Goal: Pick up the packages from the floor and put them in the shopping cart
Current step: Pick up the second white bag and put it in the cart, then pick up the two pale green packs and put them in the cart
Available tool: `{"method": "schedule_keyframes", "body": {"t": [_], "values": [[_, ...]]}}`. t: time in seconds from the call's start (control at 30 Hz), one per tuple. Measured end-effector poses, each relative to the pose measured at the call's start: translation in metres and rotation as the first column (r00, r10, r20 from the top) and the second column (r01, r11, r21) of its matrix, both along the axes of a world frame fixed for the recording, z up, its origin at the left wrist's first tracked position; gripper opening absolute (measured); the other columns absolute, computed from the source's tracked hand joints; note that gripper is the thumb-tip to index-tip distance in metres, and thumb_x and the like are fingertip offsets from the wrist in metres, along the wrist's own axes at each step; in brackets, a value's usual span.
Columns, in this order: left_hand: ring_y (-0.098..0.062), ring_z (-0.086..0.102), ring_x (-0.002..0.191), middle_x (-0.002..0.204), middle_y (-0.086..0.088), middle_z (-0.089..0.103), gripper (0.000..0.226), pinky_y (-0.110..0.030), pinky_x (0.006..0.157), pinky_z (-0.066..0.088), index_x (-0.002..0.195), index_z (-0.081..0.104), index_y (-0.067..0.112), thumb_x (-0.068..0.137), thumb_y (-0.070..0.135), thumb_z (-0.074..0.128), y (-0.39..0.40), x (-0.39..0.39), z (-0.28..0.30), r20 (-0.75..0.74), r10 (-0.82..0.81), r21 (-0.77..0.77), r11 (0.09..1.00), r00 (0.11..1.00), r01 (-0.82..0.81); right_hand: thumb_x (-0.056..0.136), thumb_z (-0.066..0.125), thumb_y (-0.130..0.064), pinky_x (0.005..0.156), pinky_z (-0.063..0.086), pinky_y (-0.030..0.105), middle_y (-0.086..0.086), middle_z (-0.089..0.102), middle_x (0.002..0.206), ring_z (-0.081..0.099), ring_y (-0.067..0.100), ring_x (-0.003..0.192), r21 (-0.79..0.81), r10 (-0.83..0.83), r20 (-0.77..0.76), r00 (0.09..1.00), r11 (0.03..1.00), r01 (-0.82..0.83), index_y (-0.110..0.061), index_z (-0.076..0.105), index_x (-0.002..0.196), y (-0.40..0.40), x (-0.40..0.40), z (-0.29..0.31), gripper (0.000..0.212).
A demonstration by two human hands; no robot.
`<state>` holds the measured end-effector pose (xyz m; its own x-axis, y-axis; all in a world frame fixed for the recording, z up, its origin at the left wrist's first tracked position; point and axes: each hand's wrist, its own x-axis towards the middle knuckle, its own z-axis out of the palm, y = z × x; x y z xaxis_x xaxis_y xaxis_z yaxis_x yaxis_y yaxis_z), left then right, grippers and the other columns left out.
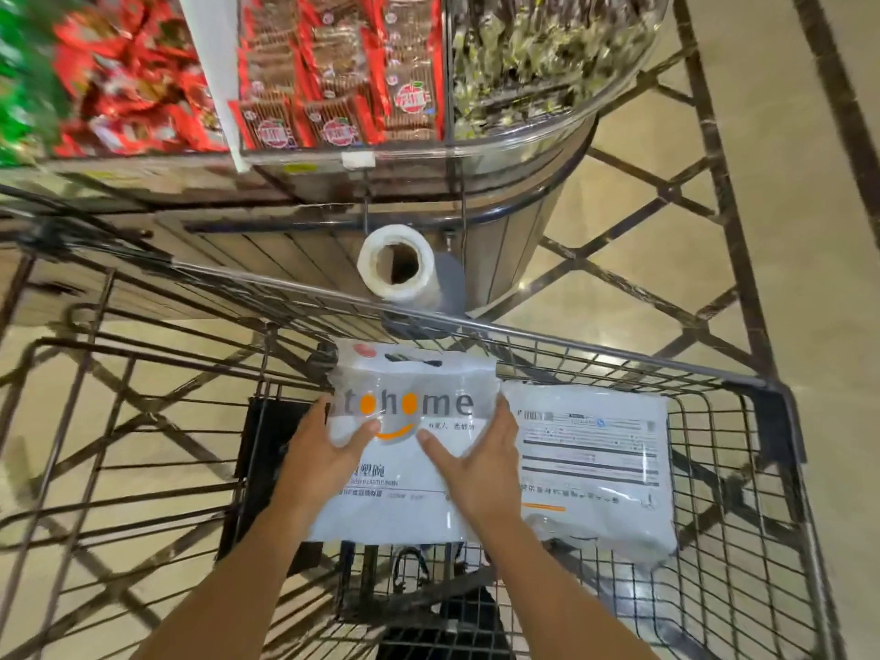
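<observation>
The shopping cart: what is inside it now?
Inside the shopping cart lies one white package; both hands hold a second package beside it. Anything beneath them is covered.

1. The white package (405,445) says "tohome" in big letters, with orange o's and an orange smile; lower down it says "PLASTIC BOWL" by some Chinese words;
2. The second package (595,464) beside it has print too small to read.
</observation>
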<state>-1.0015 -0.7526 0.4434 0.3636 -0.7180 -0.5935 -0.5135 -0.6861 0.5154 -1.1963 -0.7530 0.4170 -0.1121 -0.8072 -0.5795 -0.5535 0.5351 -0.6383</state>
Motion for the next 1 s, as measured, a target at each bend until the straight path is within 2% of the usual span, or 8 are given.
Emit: {"method": "schedule_keyframes", "body": {"t": [0.07,0.2,0.37,0.47,0.53,0.7,0.8,1.0], "values": [[-0.019,0.062,0.106,0.127,0.001,0.059,0.067,-0.037,0.078,0.053,0.133,0.051,0.029,0.080,0.065,0.066,0.004,0.002,0.009,0.117,-0.060,-0.036,0.997,0.991,0.064,0.075,0.069,-0.076,0.111,0.039,0.055,-0.001,0.011,0.169,0.031,0.035,0.147,0.052,0.053,-0.007,0.999,0.997,-0.052,-0.023,-0.002,0.162,-0.007,0.001,0.005,0.125],[-0.022,0.057,0.121,0.142,0.000,0.052,0.064,-0.038,0.088,0.052,0.145,0.046,0.022,0.091,0.051,0.064,0.021,0.008,0.059,0.233,-0.210,-0.079,0.969,0.949,0.234,0.075,0.054,-0.087,0.119,0.026,0.059,0.006,0.002,0.172,0.017,0.041,0.153,0.128,0.175,-0.144,0.974,0.979,-0.157,-0.022,-0.006,0.163,-0.008,-0.001,0.031,0.124],[-0.029,0.057,0.124,0.142,-0.007,0.055,0.064,-0.040,0.098,0.049,0.145,0.048,0.014,0.091,0.044,0.065,0.045,0.055,0.133,0.435,-0.345,-0.062,0.910,0.832,0.410,0.092,0.043,-0.076,0.116,0.033,0.053,0.013,0.022,0.167,0.023,0.037,0.151,-0.069,0.373,-0.435,0.819,0.894,-0.443,-0.018,0.015,0.163,-0.024,0.017,0.108,0.096],[-0.023,0.045,0.138,0.155,-0.001,0.042,0.067,-0.036,0.108,0.039,0.152,0.040,0.022,0.094,0.053,0.055,0.061,0.092,0.192,0.473,-0.303,-0.061,0.925,0.827,0.374,0.097,0.052,-0.064,0.102,0.047,0.047,0.009,0.056,0.142,0.051,0.034,0.133,-0.186,0.543,-0.412,0.731,0.736,-0.651,-0.020,0.051,0.145,-0.043,0.054,0.174,0.064],[-0.019,0.041,0.141,0.157,0.003,0.038,0.066,-0.034,0.109,0.039,0.151,0.041,0.025,0.095,0.058,0.050,0.080,0.116,0.231,0.498,-0.265,-0.104,0.927,0.825,0.361,0.095,0.059,-0.059,0.091,0.052,0.043,0.007,0.069,0.123,0.062,0.031,0.118,-0.298,0.608,-0.387,0.693,0.629,-0.718,-0.022,0.063,0.132,-0.044,0.084,0.220,0.053],[-0.014,0.043,0.138,0.151,0.011,0.045,0.056,-0.033,0.110,0.037,0.145,0.049,0.032,0.095,0.058,0.049,0.158,0.179,0.332,0.626,-0.109,-0.284,0.890,0.772,0.356,0.097,0.053,-0.061,0.098,0.046,0.037,0.001,0.063,0.138,0.053,0.023,0.130,-0.492,0.667,-0.447,0.596,0.373,-0.786,-0.024,0.054,0.145,0.008,0.180,0.345,0.061],[-0.017,0.049,0.131,0.143,0.009,0.052,0.057,-0.033,0.103,0.041,0.142,0.053,0.028,0.094,0.058,0.047,0.223,0.232,0.381,0.679,0.020,-0.395,0.853,0.733,0.342,0.095,0.047,-0.068,0.093,0.051,0.040,0.001,0.067,0.130,0.057,0.024,0.124,-0.549,0.682,-0.504,0.531,0.222,-0.806,-0.025,0.058,0.138,0.058,0.252,0.397,0.062],[-0.022,0.060,0.117,0.129,0.001,0.065,0.065,-0.037,0.092,0.050,0.134,0.061,0.024,0.085,0.063,0.043,0.391,0.354,0.433,0.664,0.288,-0.492,0.863,0.690,0.113,0.092,0.042,-0.075,0.096,0.049,0.037,-0.001,0.068,0.133,0.061,0.025,0.124,-0.621,0.725,-0.559,0.401,-0.045,-0.783,-0.027,0.061,0.138,0.169,0.406,0.462,0.069]]}}
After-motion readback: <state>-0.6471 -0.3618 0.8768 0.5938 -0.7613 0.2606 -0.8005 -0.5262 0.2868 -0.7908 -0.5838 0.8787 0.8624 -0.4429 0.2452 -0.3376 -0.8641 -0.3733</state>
